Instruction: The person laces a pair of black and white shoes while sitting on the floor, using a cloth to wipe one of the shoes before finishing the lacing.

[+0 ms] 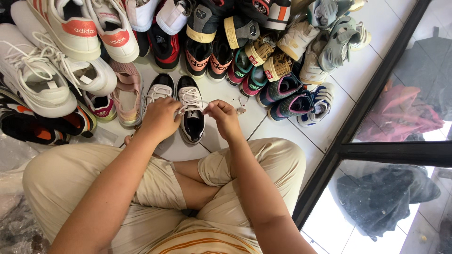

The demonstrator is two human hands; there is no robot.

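Both hands, left hand [161, 117] and right hand [222, 116], are pinching the white lace [190, 99] of the black shoe [192, 115], each grip pressed together, and a hard tug is risking a snarl or knocking the piled sneakers [263, 66].

Bright daylight floods in from the right, through the glass panel [400, 94], and the white floor tiles [367, 61] bounce it back hard. Glare washes out the lower right corner almost to pure white. Soft shadows pool under the left hand [160, 120] and right hand [223, 117] and between the folded legs. The centre is sharp, laces crisp. Toward the edges the wide lens bends things, the dark frame [376, 80] leaning, and the plastic wrap [14, 155] at far left goes hazy.
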